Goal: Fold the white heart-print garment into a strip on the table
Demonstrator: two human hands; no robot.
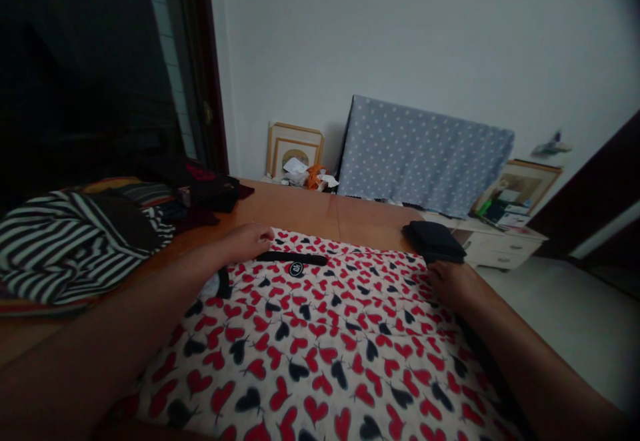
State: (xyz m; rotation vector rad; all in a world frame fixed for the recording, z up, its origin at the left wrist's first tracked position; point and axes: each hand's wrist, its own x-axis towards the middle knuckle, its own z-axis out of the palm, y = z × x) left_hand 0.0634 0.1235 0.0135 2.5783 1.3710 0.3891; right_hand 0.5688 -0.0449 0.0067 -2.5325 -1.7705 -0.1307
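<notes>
A white garment printed with red and dark hearts (320, 354) is spread flat over the table, close to my body. A black trim strip and a round black-and-white badge show near its far edge. Its far left corner is pinched in my left hand (247, 242), fingers closed. My right hand (447, 281) grips the garment's far right corner, with the fingertips partly hidden. Just beyond the right hand lies a folded dark cloth (434, 239). Part of a dark trimmed edge shows beside my left forearm.
On the left of the wooden table (300, 202) lie a black-and-white striped garment (65, 244) and a dark clothing pile (200, 184). A blue dotted cloth (425, 154) covers something by the wall. A picture frame (273, 151) leans behind; a white drawer cabinet (505, 247) stands right.
</notes>
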